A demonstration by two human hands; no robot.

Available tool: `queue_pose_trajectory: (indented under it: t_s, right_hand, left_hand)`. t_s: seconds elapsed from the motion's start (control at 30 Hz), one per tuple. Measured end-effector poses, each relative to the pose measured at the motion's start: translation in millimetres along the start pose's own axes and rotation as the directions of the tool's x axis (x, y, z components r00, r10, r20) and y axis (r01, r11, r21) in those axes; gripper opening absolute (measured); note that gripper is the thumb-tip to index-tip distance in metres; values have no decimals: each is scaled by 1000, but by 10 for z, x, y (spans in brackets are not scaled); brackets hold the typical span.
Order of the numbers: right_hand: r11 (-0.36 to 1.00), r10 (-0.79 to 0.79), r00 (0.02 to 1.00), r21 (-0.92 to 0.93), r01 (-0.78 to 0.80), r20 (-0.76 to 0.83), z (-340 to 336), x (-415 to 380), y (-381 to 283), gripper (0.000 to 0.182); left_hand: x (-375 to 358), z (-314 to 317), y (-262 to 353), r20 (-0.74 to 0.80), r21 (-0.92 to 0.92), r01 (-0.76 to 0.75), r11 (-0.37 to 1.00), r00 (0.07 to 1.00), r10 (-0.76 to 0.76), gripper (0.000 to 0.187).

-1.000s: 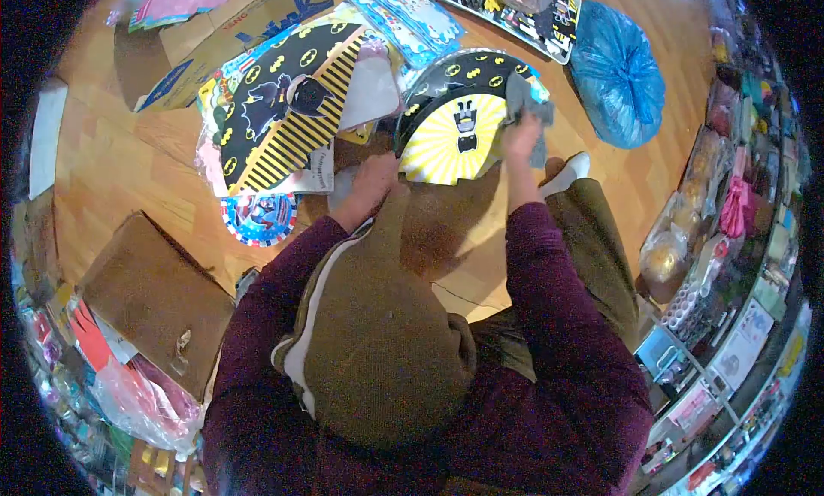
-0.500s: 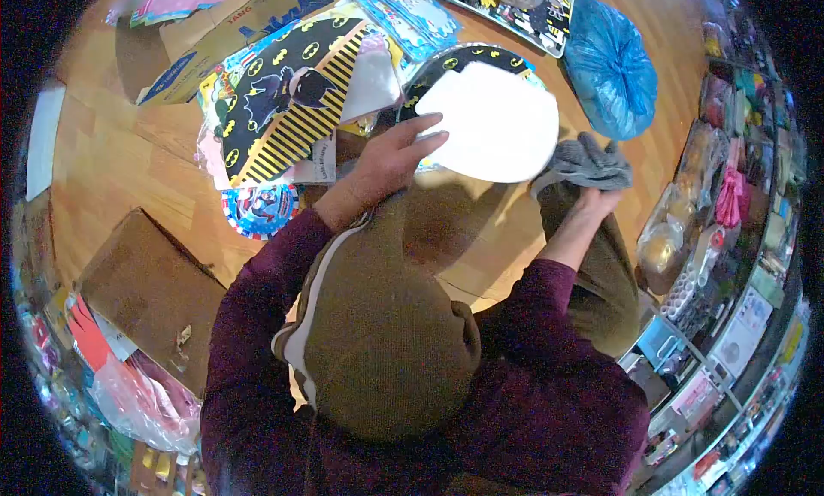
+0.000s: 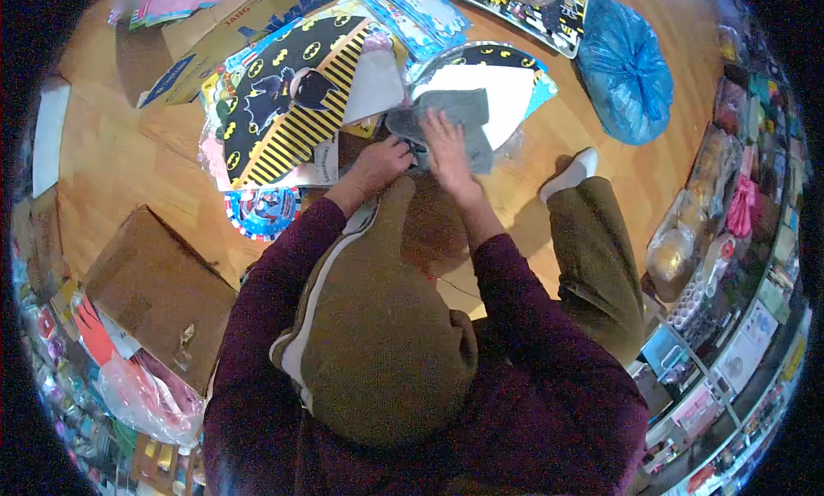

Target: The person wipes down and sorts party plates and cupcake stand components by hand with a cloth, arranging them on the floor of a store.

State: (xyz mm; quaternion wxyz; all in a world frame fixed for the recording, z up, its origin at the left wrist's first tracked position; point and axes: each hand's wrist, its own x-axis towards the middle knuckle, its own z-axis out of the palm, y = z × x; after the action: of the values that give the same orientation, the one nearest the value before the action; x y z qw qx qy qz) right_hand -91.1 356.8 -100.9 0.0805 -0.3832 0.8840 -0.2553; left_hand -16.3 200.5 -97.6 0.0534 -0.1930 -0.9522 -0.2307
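A grey cloth (image 3: 470,108) lies spread over a white, flat, round-cornered piece (image 3: 511,91) that rests on a stack of Batman-printed party items (image 3: 489,55). My right hand (image 3: 448,153) lies flat on the cloth, fingers stretched out and pressing down on it. My left hand (image 3: 382,164) is closed at the near left edge of the cloth, fingers curled together; whatever they pinch is hidden. Left of both hands is a black and yellow Batman-patterned sheet (image 3: 292,93) on a pile of packets.
A blue plastic bag (image 3: 627,71) sits at the far right, beside a tray (image 3: 549,20) of small packets. A cardboard box (image 3: 232,41) stands at the back left and a brown box (image 3: 159,281) nearer left. Shelves of goods (image 3: 730,264) line the right side.
My right hand has brought the grey cloth from the right onto the white piece and flattened it there. My left hand has drawn back slightly and curled. My right foot now shows.
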Motion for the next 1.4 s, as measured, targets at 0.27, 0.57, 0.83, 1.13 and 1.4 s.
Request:
queue_pose_trajectory:
  t_s: [0.27, 0.57, 0.83, 1.13, 1.4]
  right_hand:
    - [835, 278, 944, -441, -328, -175, -506, 411, 1291, 51]
    - [238, 883, 456, 943, -231, -111, -1724, 189, 1481, 29]
    - [-136, 813, 574, 990, 21, 100, -1354, 127, 64, 28]
    - [-156, 779, 609, 987, -39, 147, -1361, 175, -271, 27]
    - [268, 607, 795, 934, -236, 27, -1473, 444, -610, 31]
  left_hand:
    - [33, -151, 41, 28, -119, -30, 992, 999, 34, 27]
    - [273, -925, 189, -388, -557, 119, 822, 837, -385, 10]
    - [130, -916, 234, 293, -949, 260, -175, 538, -790, 13]
    - [20, -916, 121, 263, -963, 209, -168, 610, -747, 13]
    - [268, -1041, -183, -140, -926, 194, 323, 619, -772, 36]
